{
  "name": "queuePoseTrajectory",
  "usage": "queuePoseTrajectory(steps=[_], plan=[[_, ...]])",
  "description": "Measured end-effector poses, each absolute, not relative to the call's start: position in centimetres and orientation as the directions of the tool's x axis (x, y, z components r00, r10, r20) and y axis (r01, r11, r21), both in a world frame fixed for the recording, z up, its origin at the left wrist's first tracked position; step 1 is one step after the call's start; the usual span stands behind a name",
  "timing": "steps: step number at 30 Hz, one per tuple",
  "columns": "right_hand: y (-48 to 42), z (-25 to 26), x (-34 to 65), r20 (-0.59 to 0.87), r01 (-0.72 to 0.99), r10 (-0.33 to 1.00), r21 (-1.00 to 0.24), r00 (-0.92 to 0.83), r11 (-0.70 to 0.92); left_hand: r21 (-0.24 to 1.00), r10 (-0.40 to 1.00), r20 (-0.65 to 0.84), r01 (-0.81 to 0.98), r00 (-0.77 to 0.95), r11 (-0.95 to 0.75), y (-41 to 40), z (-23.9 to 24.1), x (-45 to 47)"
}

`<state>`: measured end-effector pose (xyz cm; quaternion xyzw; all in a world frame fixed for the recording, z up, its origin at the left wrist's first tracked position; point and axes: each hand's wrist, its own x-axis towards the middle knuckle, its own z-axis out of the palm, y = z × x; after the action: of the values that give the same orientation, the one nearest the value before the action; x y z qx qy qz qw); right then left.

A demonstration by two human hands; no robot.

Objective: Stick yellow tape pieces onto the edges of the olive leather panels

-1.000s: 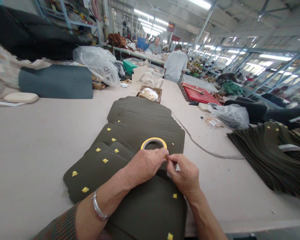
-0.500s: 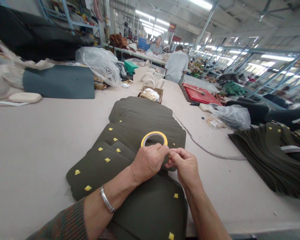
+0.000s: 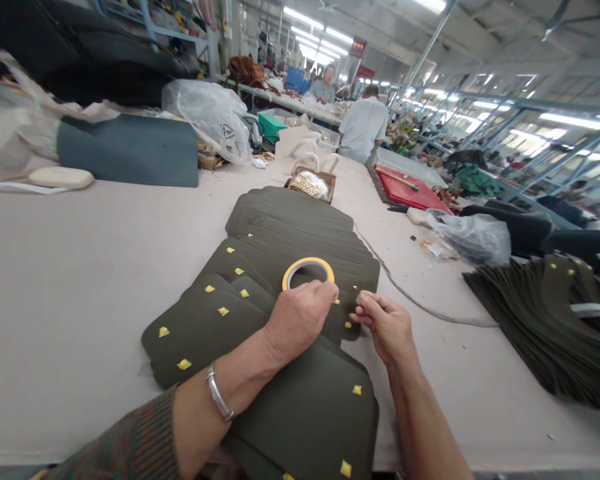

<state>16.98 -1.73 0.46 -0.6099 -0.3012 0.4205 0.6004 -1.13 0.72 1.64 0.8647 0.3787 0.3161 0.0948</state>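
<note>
My left hand point(image 3: 300, 317) is closed on a roll of yellow tape point(image 3: 307, 262), which stands up beyond the knuckles over the dark olive panels point(image 3: 290, 220). To its right, my right hand point(image 3: 383, 323) pinches with thumb and forefinger; what lies between the fingertips is too small to make out. Small yellow tape pieces point(image 3: 223, 311) are stuck on the fanned-out panels. One piece point(image 3: 348, 325) shows just left of my right fingertips. A small shiny stud point(image 3: 355, 288) sits near the panels' right edge. Below my wrists lies another panel point(image 3: 305, 407) with yellow pieces.
A bundle of dark strips point(image 3: 545, 327) lies at the right. Beyond the panels stands a small box point(image 3: 310, 184) of gold-coloured parts. A red board point(image 3: 410, 188), plastic bags point(image 3: 213, 120) and a grey-blue sheet point(image 3: 130, 150) lie farther back. A person point(image 3: 364, 125) is at the far end.
My hands have come apart: the right moved to the right, away from the left. Yellow pieces now show between them. The view has shifted slightly.
</note>
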Motion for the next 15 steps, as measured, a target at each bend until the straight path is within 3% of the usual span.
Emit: queuePoseTrajectory(steps=[6,15], plan=[[-1.0,-0.5,18.8,-0.065,0.027,0.894,-0.996,0.443,-0.086,0.297,0.767,0.200,0.708,0.610,-0.641,0.8,1.3,-0.7],[-0.1,0.2,18.8,0.034,0.354,0.929,-0.929,0.368,-0.106,0.303,0.774,0.185,0.714,0.606,-0.631,1.0,0.8,-0.7]])
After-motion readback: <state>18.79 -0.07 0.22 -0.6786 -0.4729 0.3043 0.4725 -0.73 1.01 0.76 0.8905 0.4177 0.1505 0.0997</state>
